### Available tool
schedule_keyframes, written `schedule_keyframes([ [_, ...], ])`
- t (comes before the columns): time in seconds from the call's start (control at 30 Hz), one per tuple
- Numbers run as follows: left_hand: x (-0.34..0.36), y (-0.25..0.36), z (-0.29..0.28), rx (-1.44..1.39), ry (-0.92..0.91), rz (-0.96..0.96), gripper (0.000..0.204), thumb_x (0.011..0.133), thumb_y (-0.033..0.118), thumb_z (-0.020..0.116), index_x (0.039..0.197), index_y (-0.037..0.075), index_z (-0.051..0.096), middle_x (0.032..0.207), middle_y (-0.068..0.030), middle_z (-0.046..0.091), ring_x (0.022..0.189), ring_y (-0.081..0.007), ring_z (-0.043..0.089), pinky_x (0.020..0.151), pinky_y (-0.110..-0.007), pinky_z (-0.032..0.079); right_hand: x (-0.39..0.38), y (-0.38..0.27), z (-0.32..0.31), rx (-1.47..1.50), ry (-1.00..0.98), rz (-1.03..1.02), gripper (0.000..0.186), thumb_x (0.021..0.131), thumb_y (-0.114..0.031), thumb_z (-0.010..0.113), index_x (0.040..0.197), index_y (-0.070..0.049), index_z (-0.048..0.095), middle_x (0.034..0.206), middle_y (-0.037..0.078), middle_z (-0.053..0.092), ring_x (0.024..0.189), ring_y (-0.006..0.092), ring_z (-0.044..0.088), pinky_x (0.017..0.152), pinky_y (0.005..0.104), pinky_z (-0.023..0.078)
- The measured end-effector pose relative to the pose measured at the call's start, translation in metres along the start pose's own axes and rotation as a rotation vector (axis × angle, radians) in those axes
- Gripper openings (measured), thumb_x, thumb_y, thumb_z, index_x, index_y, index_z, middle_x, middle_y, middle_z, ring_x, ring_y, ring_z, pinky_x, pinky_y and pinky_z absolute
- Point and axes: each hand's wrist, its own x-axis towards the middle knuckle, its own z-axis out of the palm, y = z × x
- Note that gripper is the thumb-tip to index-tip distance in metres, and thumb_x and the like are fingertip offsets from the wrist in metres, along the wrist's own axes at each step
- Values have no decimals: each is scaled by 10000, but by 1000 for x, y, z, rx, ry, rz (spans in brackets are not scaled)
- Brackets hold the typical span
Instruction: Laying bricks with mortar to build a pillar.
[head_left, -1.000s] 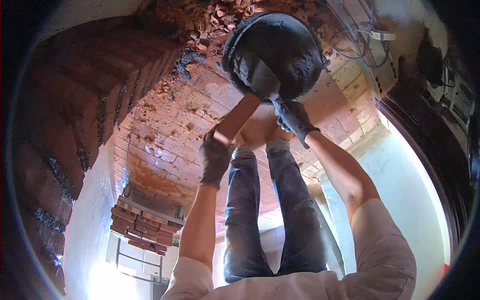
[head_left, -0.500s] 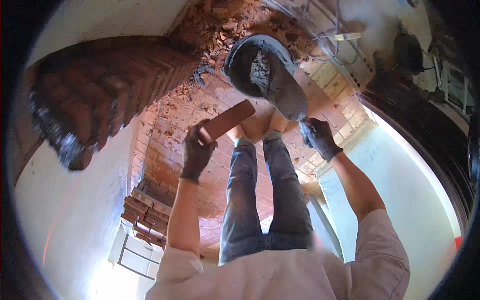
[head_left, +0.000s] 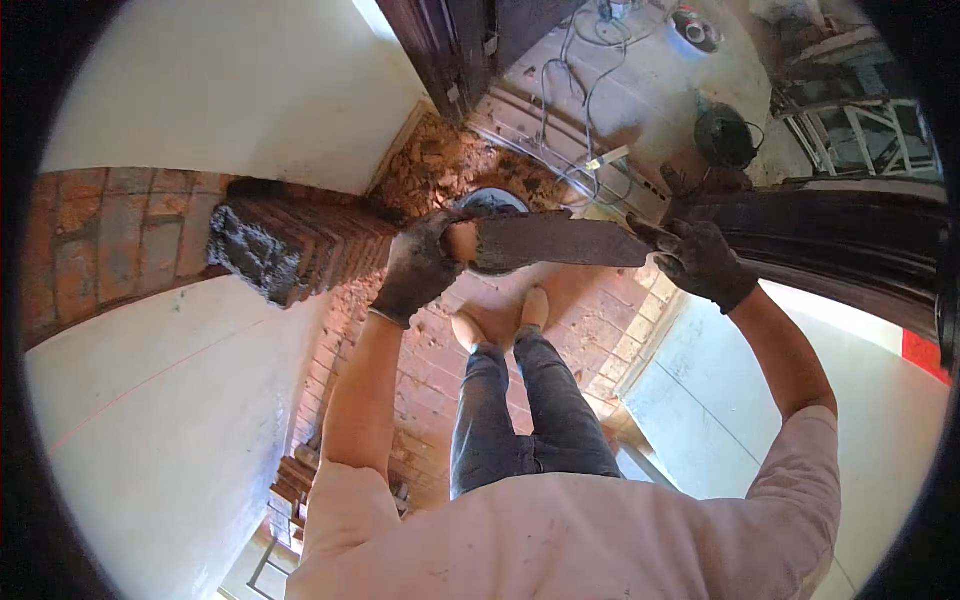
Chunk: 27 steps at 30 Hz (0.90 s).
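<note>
Brick (head_left: pixel 462 242) sits clasped in the left hand (head_left: pixel 414 264), partly hidden by the trowel (head_left: pixel 565 240), whose handle the right hand (head_left: pixel 704 263) curls around. Bracing the brick firmly and tilting the trowel slightly should help spread evenly.

My gloved left hand (head_left: pixel 415 262) is up ahead of my chest, fingers curled in a grip, left forearm (head_left: pixel 362 390) running nearly straight up, tilted slightly inward. My gloved right hand (head_left: pixel 708 264) sits at about the same height, well apart, fingers bent and pointing left; right forearm (head_left: pixel 785 345) angles inward from an elbow bent out to the side.
</note>
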Motion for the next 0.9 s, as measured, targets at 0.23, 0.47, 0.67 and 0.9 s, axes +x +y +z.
schedule_keyframes([
  [0.23, -18, 28, -11, 140, -31, -124, 543, 609, 170, 750, 1103, 66, 551, 938, -162, 627, 875, -347, 603, 741, -399, 490, 1, -15, 7, -89, 166, 24, 489, 769, -188, 616, 1251, -192, 532, 829, 141, 599, 708, 309, 599, 615, 407, 495],
  [0.47, -58, 28, 1, -44, -47, -275, 577, 560, 111, 805, 1071, 19, 553, 1006, -141, 627, 923, -271, 601, 772, -375, 483, 16, -7, 51, -6, 11, 154, 287, 782, -169, 577, 1062, -112, 605, 751, 146, 624, 629, 300, 616, 570, 410, 506],
  [0.67, -82, 50, 26, -218, 196, -588, 543, 598, 116, 780, 1068, 6, 530, 995, -102, 644, 858, -163, 600, 744, -321, 485, 1, -113, 94, 470, 418, 598, 568, 834, -88, 512, 1372, -143, 341, 959, 201, 616, 743, 345, 609, 638, 430, 504],
  [0.9, -62, 76, 47, -205, 475, -686, 315, 651, 181, 752, 821, 27, 536, 749, -113, 639, 672, -228, 602, 621, -346, 477, 38, -221, 114, 1110, 406, 708, 327, 797, -131, 548, 1090, 12, 543, 1183, 202, 524, 899, 293, 557, 716, 380, 471],
])
